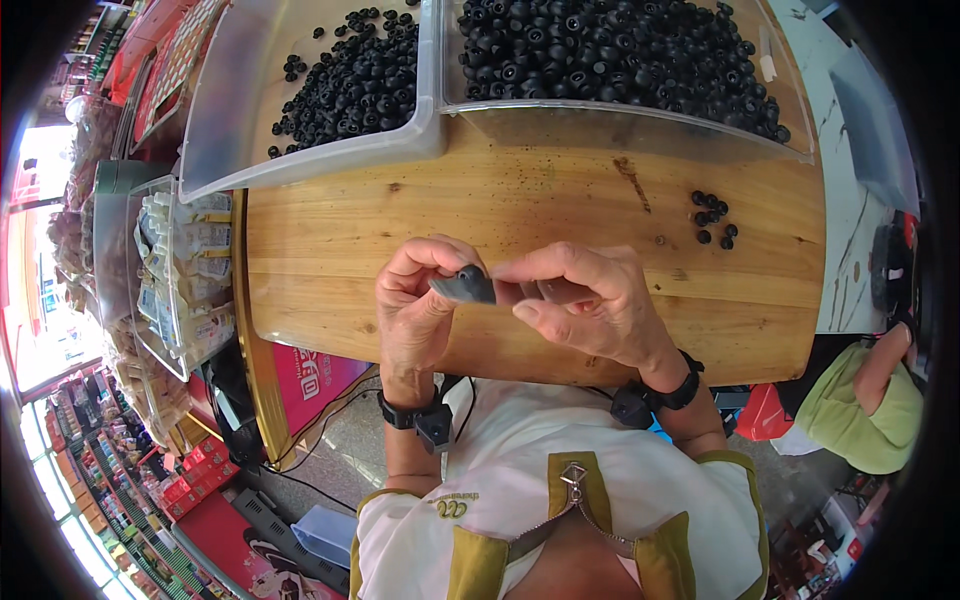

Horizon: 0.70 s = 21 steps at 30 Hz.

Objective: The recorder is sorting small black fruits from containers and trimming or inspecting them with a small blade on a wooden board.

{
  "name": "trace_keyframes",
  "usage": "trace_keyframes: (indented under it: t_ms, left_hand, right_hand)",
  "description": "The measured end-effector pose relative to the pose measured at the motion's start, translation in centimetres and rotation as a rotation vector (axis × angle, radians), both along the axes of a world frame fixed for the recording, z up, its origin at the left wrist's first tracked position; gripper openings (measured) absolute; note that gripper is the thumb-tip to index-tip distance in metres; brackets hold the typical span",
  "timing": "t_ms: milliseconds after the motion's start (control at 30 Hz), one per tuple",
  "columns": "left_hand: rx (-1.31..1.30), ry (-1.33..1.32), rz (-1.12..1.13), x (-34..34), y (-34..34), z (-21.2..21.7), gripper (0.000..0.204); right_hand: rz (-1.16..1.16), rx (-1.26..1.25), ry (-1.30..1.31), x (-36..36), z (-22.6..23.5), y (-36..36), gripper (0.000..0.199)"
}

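Over the near middle of the wooden table (380, 215), my left hand (415, 295) is closed, pinching a small black round cap (470, 280) between thumb and fingertips. The cap's lower edge is smeared by motion, so its exact shape is unclear. My right hand (590, 300) is close on the right side of the cap, its index finger and thumb apart. Its other fingers are blurred behind them. No held thing shows in my right hand, and I cannot tell if its index fingertip touches the cap. Several loose black caps (712, 202) lie on the table to the right.
Two clear plastic bins stand at the far side: the left bin (310, 165) holds smaller black parts (360, 95), the right bin (640, 115) larger ones (590, 50). A clear box of packets (190, 270) is beside the table's left edge. Another person (860, 410) is at right.
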<state>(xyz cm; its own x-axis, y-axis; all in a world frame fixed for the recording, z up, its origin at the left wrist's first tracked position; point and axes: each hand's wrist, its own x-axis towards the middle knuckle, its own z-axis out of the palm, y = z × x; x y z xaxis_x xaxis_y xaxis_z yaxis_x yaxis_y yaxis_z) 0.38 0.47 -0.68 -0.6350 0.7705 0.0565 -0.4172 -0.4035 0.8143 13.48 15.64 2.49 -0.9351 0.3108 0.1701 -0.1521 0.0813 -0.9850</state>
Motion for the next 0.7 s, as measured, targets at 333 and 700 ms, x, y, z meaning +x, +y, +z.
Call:
trace_keyframes:
  t_ms: [333,700]
  left_hand:
    - [-0.100,0.602,0.401,-5.9,-0.3,6.1,0.019]
    - [-0.452,1.426,0.313,-7.1,8.5,11.3,0.029]
  right_hand:
    - [-0.275,0.039,-0.108,-0.1,0.0,1.0,0.023]
    - [-0.287,0.037,0.011,0.6,0.0,1.3,0.027]
